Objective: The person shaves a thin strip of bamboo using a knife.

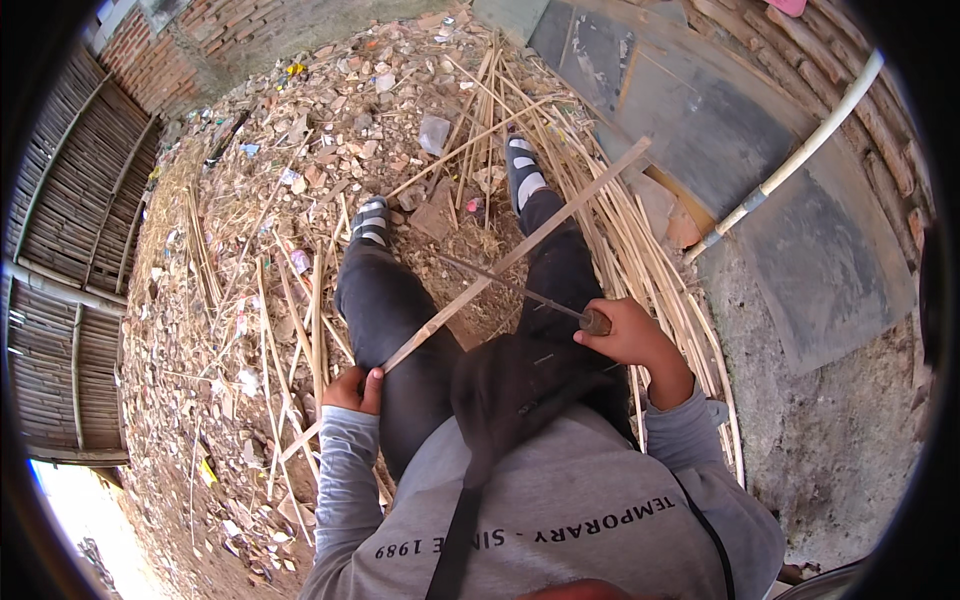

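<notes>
A long, flat bamboo strip (575,207) slants across my lap, from beside my left hip up to the far right past my knee. Its lower part is gripped by my left hand (355,390), fingers wrapped round and thumb on top. In my right hand (635,335) is the rounded wooden handle of a long, narrow-bladed knife (548,301). The blade points left and crosses the strip between my thighs; whether its edge touches the strip I cannot tell.
Many pale bamboo strips (620,235) lie piled along my right side, with more strips (318,320) by my left leg. Rubble and litter cover the ground. Grey boards (830,270) and a pale pole (800,165) stand right; a bamboo-slat wall (75,190) stands left.
</notes>
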{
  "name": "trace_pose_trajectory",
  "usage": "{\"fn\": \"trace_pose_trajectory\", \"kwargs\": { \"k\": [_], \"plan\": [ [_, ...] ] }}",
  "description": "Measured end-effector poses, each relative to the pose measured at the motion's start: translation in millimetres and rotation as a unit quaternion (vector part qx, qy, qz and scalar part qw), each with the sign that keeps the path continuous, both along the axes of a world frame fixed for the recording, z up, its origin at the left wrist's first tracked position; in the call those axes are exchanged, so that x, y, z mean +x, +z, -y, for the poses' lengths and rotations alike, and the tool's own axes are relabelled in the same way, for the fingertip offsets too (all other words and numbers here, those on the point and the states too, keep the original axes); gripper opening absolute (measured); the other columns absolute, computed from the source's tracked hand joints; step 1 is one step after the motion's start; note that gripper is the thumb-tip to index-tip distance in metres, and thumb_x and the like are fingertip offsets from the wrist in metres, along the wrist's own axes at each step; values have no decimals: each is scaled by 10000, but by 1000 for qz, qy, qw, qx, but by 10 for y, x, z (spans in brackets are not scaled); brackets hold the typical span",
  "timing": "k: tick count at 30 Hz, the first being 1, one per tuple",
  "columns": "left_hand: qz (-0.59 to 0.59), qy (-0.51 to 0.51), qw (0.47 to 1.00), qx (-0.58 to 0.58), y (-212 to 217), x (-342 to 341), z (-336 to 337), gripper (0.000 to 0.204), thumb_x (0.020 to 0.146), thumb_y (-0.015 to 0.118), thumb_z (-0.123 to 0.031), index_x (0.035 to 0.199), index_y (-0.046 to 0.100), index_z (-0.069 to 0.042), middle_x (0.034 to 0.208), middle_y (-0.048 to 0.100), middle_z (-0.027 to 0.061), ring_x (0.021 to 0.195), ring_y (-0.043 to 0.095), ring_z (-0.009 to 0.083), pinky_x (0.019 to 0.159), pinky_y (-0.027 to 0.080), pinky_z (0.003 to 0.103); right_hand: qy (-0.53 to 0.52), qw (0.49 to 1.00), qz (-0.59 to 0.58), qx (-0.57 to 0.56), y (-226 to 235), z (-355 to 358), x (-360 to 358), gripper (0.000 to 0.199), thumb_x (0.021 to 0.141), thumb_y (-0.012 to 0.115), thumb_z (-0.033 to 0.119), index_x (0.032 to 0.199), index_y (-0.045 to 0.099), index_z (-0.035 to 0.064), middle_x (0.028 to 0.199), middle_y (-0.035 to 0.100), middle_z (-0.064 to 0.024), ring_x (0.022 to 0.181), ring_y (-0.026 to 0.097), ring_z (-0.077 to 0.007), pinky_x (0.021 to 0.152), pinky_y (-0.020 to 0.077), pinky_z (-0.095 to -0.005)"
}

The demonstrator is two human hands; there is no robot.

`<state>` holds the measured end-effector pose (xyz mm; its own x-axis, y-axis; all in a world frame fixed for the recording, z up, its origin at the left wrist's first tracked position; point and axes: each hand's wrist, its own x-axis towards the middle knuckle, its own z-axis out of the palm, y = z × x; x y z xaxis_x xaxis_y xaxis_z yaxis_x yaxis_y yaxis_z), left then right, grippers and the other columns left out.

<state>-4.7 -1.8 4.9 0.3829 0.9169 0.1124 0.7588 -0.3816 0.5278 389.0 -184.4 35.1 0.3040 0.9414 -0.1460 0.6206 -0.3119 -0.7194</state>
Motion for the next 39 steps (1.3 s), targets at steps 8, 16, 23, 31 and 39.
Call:
{"fn": "trace_pose_trajectory", "kwargs": {
  "k": [8,16,23,31,39],
  "plan": [
    [-58,-8,998,23,127,20,-4,484,878,722,-478,727,622,-28,663,619,188,625,617,405,594,476,478,41,997,62,-27,-24,-103,-93,277,797,785,271,915,681,43,760,655,-181,742,650,-392,670,499,-442],
    [-59,10,998,6,175,13,27,495,871,725,-492,730,627,-28,666,623,188,631,623,406,599,479,483,-44,996,78,1,-5,-215,-54,250,791,770,255,894,681,46,783,664,-196,759,652,-410,670,501,-457],
    [-68,1,998,7,192,48,0,493,869,729,-490,729,622,-30,636,610,193,620,617,408,589,478,481,-43,997,62,3,-73,-205,70,272,791,777,258,923,674,43,790,667,-209,785,654,-425,686,507,-465],
    [-76,-10,997,5,170,7,-40,518,870,719,-519,729,618,-31,642,610,195,619,614,413,590,477,483,9,997,69,-22,-84,-224,-71,286,792,780,260,950,682,42,806,675,-201,798,665,-412,698,516,-458],
    [-75,-3,997,2,201,24,-17,505,871,719,-518,760,646,-31,661,626,199,644,629,417,600,482,482,-89,994,50,28,-126,-212,-10,293,788,786,262,944,685,35,805,677,-197,794,668,-403,690,512,-450]
  ]
}}
